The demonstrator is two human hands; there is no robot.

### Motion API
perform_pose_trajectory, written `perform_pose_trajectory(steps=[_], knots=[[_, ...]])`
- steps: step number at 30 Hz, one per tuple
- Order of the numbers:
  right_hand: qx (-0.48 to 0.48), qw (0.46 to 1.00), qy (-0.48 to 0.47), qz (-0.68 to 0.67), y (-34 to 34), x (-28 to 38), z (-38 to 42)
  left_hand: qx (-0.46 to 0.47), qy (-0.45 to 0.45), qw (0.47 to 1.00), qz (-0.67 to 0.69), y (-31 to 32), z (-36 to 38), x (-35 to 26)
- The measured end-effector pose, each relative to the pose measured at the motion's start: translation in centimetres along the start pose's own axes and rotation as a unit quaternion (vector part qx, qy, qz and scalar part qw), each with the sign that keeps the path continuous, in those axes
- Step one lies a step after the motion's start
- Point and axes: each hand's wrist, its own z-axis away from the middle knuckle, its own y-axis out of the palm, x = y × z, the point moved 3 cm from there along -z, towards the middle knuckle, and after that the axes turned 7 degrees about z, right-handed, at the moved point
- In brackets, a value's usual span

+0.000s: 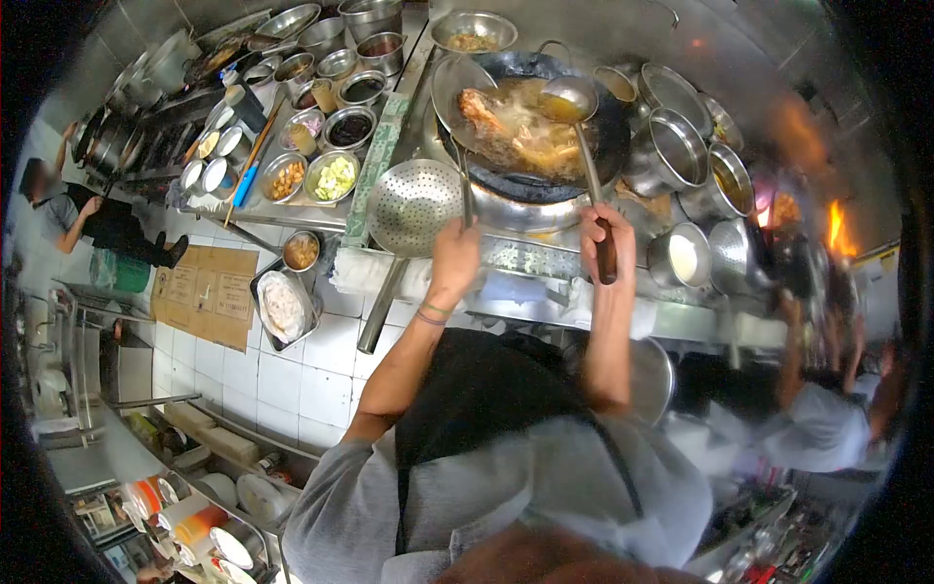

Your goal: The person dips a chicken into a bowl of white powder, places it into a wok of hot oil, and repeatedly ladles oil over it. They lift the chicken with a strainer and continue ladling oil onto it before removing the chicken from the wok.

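My left hand is closed round the handle of a wire strainer, which rests at the left side of a large black wok. In the wok, pieces of golden-brown food lie in bubbling oil. My right hand grips the wooden-ended handle of a ladle. The ladle's bowl is over the upper part of the wok with some yellow liquid in it. Just left of my left hand, a perforated metal skimmer lies with its handle pointing down towards me.
Bowls of ingredients crowd the left counter. Metal pots stand right of the wok, with flames farther right. A co-worker is at far left, others at right. Cardboard and a tray are lower left.
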Motion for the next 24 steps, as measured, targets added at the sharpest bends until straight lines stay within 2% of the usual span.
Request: perform_pose_trajectory(steps=[1, 3, 6, 9, 11, 13, 16, 19, 20, 24], knots=[[-0.029, 0.999, 0.007, -0.011, -0.2, 0.4, 0.1, 0.002, -0.012, 1.0, 0.002, -0.1, 0.0, -0.1], [0.024, 0.998, 0.048, -0.046, 0.6, 1.1, 0.8, 0.015, -0.05, 0.999, 0.005, 0.3, 0.5, -2.6], [-0.014, 0.995, 0.047, -0.082, 3.1, 1.3, 1.4, 0.024, -0.084, 0.996, 0.022, 0.0, 0.1, -3.7], [0.009, 0.997, 0.043, -0.058, 3.7, 0.2, 0.7, 0.041, -0.144, 0.984, 0.096, -0.3, 0.2, -5.1], [0.071, 0.995, 0.076, -0.01, 5.0, -0.7, 0.4, 0.052, -0.151, 0.982, 0.103, -0.5, 0.2, -5.5], [-0.055, 0.998, 0.029, 0.013, 5.8, -1.8, -0.1, 0.064, -0.156, 0.98, 0.109, -0.9, 0.5, -5.9], [-0.066, 0.977, 0.004, 0.203, 9.3, -2.5, 0.2, 0.107, -0.16, 0.977, 0.091, -1.9, 1.0, -6.5], [-0.08, 0.894, -0.026, 0.44, 10.9, -3.9, 0.8, 0.14, -0.18, 0.963, 0.143, -3.5, 2.4, -8.0], [-0.116, 0.883, -0.053, 0.452, 10.9, -4.8, 0.9, 0.156, -0.188, 0.965, 0.098, -4.3, 2.7, -8.5], [-0.133, 0.84, -0.102, 0.516, 11.4, -6.6, 2.5, 0.236, -0.232, 0.939, 0.094, -6.7, 2.5, -8.4]])
